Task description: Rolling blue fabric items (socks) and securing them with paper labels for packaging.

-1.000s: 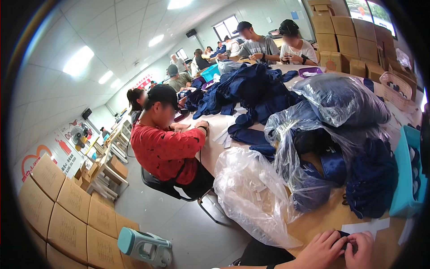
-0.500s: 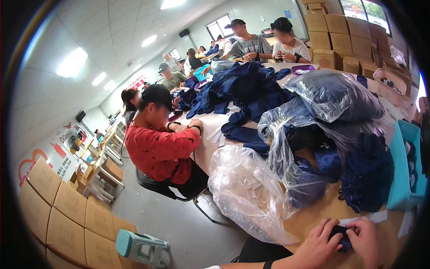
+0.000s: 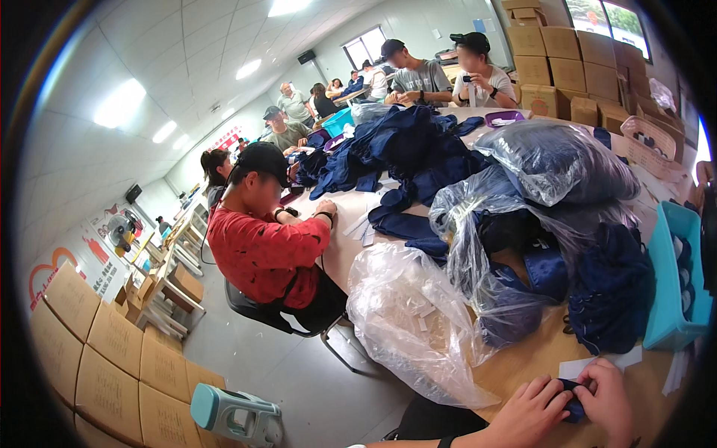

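Note:
At the lower right, my left hand (image 3: 529, 412) and my right hand (image 3: 606, 397) close on a small folded piece of navy cloth (image 3: 573, 407) between them. The fingertips of both hands press on it, and part of it is hidden under them. Just behind my fingers a white paper strip (image 3: 629, 358) lies flat on the table. Beyond it rests a bunched heap of navy fabric (image 3: 609, 287).
A turquoise bin (image 3: 661, 317) holding dark rolls stands right of the fabric heap. Clear plastic bags (image 3: 407, 321) lie ahead, one stuffed with navy cloth. A person in red (image 3: 265, 239) sits at the left table edge. A stool (image 3: 235, 414) and cartons (image 3: 108, 384) stand on the floor.
My hands stay on the cloth, with fingers slightly shifted; more of the white strip shows behind them. Across the table, a person in white has raised a small dark item with a pale strip.

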Demonstrator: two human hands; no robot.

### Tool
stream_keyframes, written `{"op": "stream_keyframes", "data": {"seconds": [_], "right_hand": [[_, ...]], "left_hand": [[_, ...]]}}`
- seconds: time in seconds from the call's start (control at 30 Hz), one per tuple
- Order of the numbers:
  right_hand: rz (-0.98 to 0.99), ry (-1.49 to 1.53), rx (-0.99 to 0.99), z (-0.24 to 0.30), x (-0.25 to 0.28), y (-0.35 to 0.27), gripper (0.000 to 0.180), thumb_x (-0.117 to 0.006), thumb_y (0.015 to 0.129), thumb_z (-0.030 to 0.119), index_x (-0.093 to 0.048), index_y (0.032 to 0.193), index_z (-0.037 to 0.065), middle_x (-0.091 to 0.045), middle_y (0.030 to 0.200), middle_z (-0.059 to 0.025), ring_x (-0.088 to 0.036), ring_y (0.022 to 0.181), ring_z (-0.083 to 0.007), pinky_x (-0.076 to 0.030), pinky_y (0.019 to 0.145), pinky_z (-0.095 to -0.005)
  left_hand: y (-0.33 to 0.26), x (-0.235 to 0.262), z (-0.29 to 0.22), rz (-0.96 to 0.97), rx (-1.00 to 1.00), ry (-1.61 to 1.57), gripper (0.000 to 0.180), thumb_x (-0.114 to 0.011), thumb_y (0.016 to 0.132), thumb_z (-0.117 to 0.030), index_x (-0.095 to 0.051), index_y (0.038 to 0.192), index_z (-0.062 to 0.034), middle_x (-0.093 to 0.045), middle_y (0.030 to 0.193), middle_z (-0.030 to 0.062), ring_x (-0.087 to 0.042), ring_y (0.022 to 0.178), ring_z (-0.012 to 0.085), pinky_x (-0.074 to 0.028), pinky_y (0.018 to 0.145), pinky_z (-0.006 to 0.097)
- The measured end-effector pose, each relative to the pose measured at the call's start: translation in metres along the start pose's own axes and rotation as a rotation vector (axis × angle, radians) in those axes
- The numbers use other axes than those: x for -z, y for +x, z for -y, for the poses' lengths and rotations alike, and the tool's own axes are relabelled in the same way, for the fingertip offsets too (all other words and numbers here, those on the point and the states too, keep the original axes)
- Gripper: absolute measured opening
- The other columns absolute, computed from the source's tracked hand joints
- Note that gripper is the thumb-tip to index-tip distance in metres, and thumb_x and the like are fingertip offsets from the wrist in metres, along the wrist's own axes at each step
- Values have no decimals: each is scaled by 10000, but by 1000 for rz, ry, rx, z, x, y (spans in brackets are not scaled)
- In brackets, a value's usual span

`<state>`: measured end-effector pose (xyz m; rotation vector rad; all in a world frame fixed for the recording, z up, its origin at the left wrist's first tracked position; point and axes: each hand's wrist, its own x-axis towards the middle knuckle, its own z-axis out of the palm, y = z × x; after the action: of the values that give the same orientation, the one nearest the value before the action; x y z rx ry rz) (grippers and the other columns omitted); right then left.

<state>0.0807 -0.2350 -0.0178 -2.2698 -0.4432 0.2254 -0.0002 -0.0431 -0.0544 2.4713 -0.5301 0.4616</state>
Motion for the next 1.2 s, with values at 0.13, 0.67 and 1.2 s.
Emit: {"op": "stream_keyframes", "data": {"seconds": [0.13,0.67,1.2], "right_hand": [[5,89,-71,7,-2,-3,139,-746,790,-70,-658,890,-28,-652,835,-88,-606,649,-132,-486,593,-288],[-69,154,-130,-3,-12,-16,101,-753,819,-7,-689,898,-8,-656,808,-141,-612,706,-248,-492,662,-367],[-115,161,86,6,-7,-26,119,-753,748,4,-674,837,9,-703,828,-145,-656,819,-330,-482,732,-386]], "left_hand": [[0,-1,3,8,-15,-32,434,-694,978,-311,-617,1330,-69,-588,1289,98,-546,1230,302,-474,989,413],[13,12,-2,-152,77,-42,309,-756,931,-244,-656,1181,-93,-588,1314,110,-566,1256,316,-468,994,455],[7,6,9,-27,207,-446,323,-781,916,-166,-601,1158,-51,-670,1094,131,-652,1024,377,-508,850,463]]}}
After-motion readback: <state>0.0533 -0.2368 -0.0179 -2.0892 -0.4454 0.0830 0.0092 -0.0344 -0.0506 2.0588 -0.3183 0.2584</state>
